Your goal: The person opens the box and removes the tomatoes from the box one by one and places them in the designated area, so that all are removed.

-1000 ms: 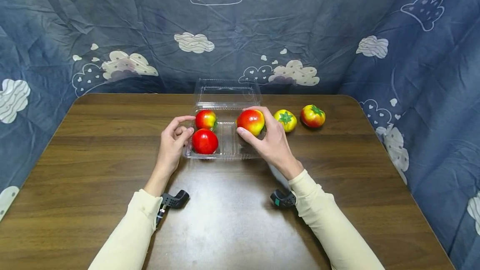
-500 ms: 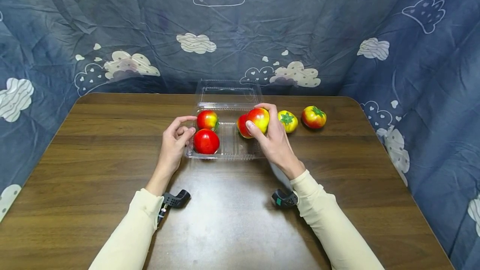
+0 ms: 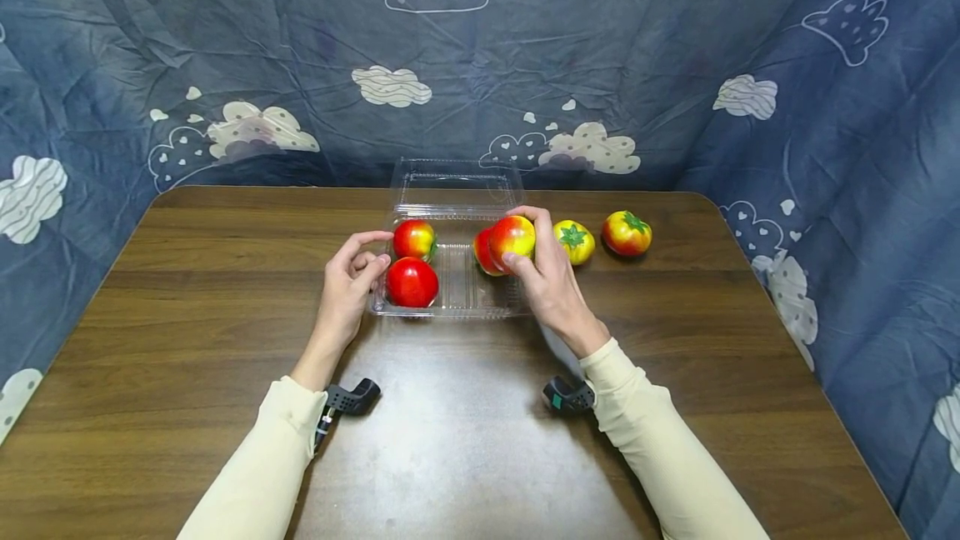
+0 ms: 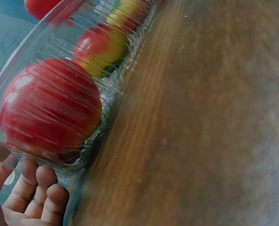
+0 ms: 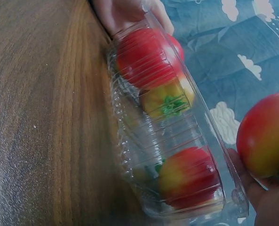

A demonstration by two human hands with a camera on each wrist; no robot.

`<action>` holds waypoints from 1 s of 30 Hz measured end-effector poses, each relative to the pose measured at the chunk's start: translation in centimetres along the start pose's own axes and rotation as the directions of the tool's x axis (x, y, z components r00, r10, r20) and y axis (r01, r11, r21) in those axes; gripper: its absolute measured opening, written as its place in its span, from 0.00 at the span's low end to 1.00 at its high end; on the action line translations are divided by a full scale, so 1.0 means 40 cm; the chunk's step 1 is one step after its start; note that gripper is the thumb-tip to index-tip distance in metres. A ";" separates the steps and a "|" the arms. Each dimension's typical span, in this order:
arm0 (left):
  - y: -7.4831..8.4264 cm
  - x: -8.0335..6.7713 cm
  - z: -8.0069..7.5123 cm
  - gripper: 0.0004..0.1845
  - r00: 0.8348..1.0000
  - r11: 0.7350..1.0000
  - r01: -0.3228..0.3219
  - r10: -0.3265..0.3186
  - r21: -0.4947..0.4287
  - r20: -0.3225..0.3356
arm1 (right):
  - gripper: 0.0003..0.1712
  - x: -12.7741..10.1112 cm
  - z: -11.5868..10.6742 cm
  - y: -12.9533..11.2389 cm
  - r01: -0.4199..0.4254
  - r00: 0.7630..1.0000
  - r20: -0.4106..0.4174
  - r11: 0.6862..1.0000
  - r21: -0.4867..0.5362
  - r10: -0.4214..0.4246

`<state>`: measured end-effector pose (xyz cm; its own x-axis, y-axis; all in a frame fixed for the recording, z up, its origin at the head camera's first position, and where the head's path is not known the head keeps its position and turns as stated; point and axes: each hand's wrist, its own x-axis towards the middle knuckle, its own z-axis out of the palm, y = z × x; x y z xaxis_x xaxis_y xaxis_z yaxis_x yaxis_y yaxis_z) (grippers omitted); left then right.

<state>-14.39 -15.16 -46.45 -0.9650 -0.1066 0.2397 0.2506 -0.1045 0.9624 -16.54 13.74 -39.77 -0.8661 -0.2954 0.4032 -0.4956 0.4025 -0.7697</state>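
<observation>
A clear plastic clamshell container [image 3: 457, 294] stands open mid-table, its lid [image 3: 456, 183] tipped back. Along its left side lie a red-yellow tomato [image 3: 414, 238] and a red tomato [image 3: 412, 282]. A third tomato [image 3: 482, 252] sits at its right back. My right hand [image 3: 517, 240] grips a red-yellow tomato [image 3: 512, 233] just above that one; this held tomato [image 5: 266, 136] is clear of the container [image 5: 177, 141] in the right wrist view. My left hand [image 3: 384, 248] holds the container's left rim, with curled fingers [image 4: 35, 197] beside the red tomato [image 4: 50, 110].
A yellow tomato [image 3: 573, 242] and a red-yellow tomato [image 3: 627, 232] lie on the brown wooden table [image 3: 187, 315] to the right of the container. Blue cloud-print cloth [image 3: 675, 65] hangs behind and to both sides of the table.
My right hand has carried its tomato slightly right and toward the container's back, uncovering the tomato lying at the right back. The left hand has stayed at the rim.
</observation>
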 end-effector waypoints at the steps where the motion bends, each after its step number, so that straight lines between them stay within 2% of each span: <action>1: 0.000 0.000 0.001 0.19 1.000 1.000 0.000 0.000 -0.001 0.000 | 0.29 0.000 0.000 0.001 0.010 1.000 -0.010 1.000 -0.004 -0.010; 7: 0.002 -0.001 0.007 0.17 1.000 1.000 -0.007 0.007 -0.008 -0.008 | 0.32 0.005 0.002 0.003 0.034 0.994 -0.098 0.998 -0.054 -0.040; 12: 0.002 0.001 0.010 0.16 1.000 1.000 -0.012 0.011 -0.018 -0.018 | 0.34 0.009 -0.007 0.004 -0.009 0.984 -0.176 0.998 -0.061 -0.002; 19: 0.002 0.002 0.011 0.16 0.999 1.000 -0.012 0.011 -0.022 -0.035 | 0.33 0.019 -0.041 0.017 -0.072 0.975 -0.215 0.997 -0.036 0.063; 30: 0.006 0.000 0.013 0.16 0.999 1.000 -0.008 0.007 -0.030 -0.043 | 0.34 0.035 -0.119 0.051 -0.153 0.936 -0.329 0.986 -0.067 0.123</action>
<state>-14.36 -14.68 -46.14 -0.9590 -0.1500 0.2405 0.2607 -0.1330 0.9562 -19.06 18.27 -38.43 -0.8932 0.0577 0.4460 -0.3608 0.4999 -0.7873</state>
